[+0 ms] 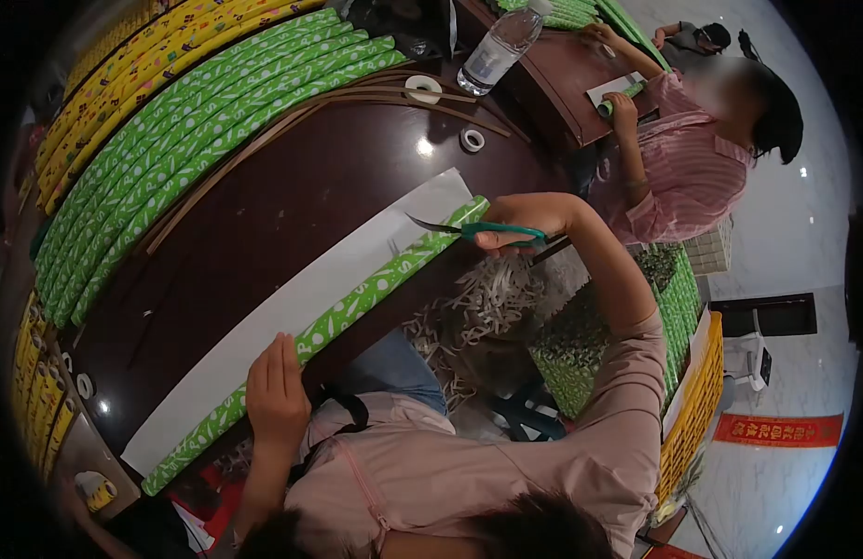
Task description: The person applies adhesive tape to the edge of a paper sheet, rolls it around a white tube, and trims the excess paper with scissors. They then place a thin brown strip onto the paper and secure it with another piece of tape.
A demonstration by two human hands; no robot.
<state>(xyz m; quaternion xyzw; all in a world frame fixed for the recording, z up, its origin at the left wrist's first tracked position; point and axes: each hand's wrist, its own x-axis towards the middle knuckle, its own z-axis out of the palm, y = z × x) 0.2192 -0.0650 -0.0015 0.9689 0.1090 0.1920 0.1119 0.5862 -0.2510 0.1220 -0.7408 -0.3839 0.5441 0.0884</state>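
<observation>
A green patterned roll [357, 296] lies along the table's near edge, with its white underside sheet [264, 321] spread flat beyond it. My left hand [278, 396] rests on the roll and sheet, fingers stretched out together and flat. At the roll's upper right end, my right hand [520, 224] holds green-handled scissors [487, 229]. Their dark blades point left over the sheet and roll, slightly apart.
Green rolls [208, 121] and yellow rolls [161, 65] line the table's far side. Brown strips [264, 140], tape rolls [472, 140] and a water bottle [499, 51] are beyond the sheet. A co-worker [678, 168] handles a small roll at right. Paper shreds [492, 298] lie below.
</observation>
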